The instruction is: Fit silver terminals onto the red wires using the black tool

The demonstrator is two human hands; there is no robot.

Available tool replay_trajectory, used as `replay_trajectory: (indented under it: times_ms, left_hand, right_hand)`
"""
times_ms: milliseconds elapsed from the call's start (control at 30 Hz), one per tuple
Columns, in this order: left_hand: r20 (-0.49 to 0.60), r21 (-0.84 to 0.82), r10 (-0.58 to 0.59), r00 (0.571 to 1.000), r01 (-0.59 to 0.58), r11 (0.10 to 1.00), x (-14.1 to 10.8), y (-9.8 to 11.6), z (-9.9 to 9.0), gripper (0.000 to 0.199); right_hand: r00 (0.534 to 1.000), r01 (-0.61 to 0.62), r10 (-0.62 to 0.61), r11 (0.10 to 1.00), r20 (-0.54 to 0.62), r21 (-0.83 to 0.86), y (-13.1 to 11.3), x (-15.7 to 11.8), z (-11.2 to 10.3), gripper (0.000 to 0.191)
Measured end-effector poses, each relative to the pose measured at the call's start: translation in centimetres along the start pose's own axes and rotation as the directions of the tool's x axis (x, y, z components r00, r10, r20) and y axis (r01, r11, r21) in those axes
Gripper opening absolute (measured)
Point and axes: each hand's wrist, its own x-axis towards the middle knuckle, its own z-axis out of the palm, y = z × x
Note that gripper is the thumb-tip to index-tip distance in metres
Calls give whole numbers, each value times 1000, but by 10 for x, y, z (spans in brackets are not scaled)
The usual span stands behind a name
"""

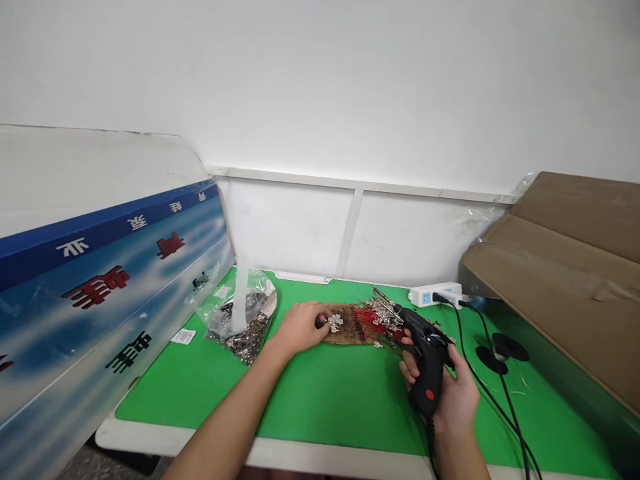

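Right fingers [411, 363] clamp the black soldering gun [427, 353], its long axis slanting, tip away and leftward

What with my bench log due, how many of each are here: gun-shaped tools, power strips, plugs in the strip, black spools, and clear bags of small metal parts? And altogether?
Gun-shaped tool: 1
Power strip: 1
Plugs: 2
Black spool: 1
Clear bag: 1
Total: 6

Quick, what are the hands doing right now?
Left hand: fingers curled beside a small silver piece; can't tell if gripping it.
Right hand: closed around the black soldering gun.
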Motion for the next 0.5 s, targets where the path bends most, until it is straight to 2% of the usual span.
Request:
replay_trajectory:
  times_ms: [167,300,500]
  left_hand:
    - [32,-60,-7,999,9,998,1,1,-1,29]
    - [5,-83,-21,1000,21,996,3,-2,0,34]
    - [1,-32,95,995,-95,995,3,-2,4,33]
  right_hand:
    - [999,-23,23,1000,-27,5,0,0,-1,55]
    - [999,-22,22,1000,-31,8,0,0,-1,57]
    - [1000,1,-1,1000,-3,4,0,1,-2,58]
